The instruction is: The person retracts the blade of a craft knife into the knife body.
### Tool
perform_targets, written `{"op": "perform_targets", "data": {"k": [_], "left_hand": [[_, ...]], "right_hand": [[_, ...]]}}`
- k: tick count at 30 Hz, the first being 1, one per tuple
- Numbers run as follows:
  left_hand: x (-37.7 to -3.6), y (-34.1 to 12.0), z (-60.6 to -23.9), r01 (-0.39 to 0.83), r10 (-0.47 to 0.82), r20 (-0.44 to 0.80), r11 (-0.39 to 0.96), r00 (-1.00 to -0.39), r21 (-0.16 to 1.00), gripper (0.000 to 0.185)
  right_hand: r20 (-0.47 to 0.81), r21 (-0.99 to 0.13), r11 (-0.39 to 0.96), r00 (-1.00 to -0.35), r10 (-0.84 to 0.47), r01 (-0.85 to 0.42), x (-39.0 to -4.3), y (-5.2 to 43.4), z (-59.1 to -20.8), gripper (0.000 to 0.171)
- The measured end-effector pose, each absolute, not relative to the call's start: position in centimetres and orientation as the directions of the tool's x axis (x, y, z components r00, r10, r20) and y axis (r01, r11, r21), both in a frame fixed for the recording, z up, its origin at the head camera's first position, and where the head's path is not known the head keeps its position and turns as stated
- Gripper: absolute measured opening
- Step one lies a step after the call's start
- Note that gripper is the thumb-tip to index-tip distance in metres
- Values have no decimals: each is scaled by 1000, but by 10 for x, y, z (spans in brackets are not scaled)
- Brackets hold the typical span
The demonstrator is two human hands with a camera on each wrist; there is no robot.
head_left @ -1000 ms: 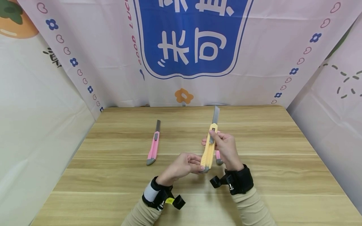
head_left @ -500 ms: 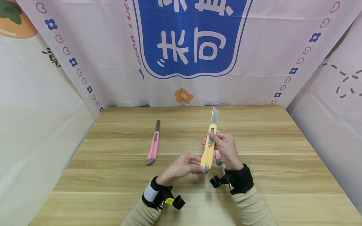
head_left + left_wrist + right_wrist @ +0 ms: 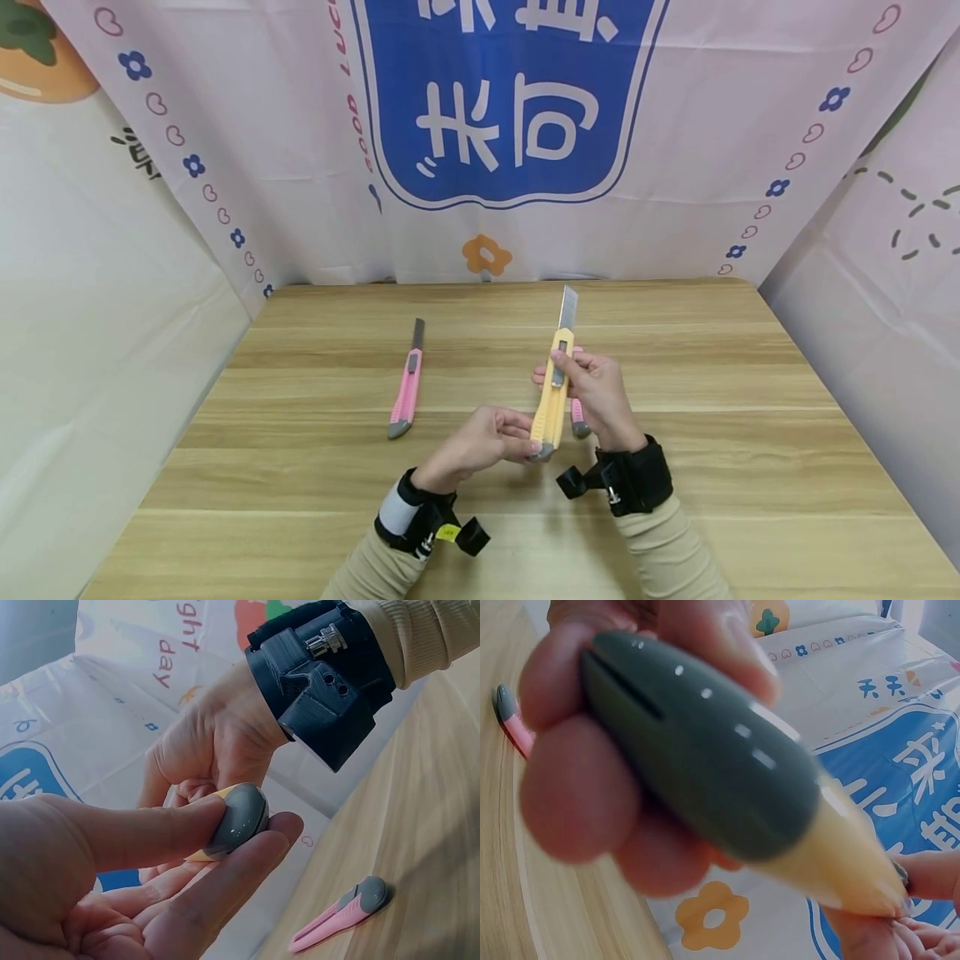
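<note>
A yellow utility knife [image 3: 551, 400] is held tilted above the table, its blade [image 3: 568, 308] extended and pointing away. My left hand [image 3: 483, 442] pinches its grey end cap [image 3: 238, 817] between thumb and fingers. Higher up the handle, my right hand [image 3: 600, 396] grips the body, with the thumb on the grey slider [image 3: 558, 373]. Flat on the table to the left lies a pink utility knife [image 3: 407, 387], blade out. Beneath and behind my right hand is a second pink knife [image 3: 578, 417], mostly hidden; its blade cannot be seen.
A wood-grain table [image 3: 262, 475] spreads around the knives. Printed white cloth [image 3: 300, 208] hangs behind the back edge and along both sides. Each wrist wears a black strap [image 3: 637, 479] with a small camera.
Since a second ago the yellow knife has turned slightly, its blade tip shifting a little left and its face catching more light. Both hands keep their hold.
</note>
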State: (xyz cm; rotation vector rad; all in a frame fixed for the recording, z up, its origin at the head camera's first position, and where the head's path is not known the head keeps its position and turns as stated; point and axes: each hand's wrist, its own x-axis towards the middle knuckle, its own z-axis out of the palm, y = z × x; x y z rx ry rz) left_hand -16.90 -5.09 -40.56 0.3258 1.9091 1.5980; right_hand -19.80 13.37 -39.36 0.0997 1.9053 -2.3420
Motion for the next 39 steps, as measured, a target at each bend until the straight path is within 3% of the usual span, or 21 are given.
{"op": "perform_targets", "data": {"k": [12, 21, 39], "left_hand": [[-170, -51, -407, -188, 526, -283, 227, -802, 956, 33], [-170, -50, -406, -172, 482, -274, 246, -832, 954, 35], [-169, -49, -406, -183, 505, -279, 232, -817, 956, 32]], "right_hand": [[-114, -975, -183, -990, -88, 128, -199, 133, -393, 44], [-206, -968, -134, -976, -65, 213, -199, 127, -393, 53], [-94, -982, -165, -995, -22, 96, -197, 126, -395, 43]]}}
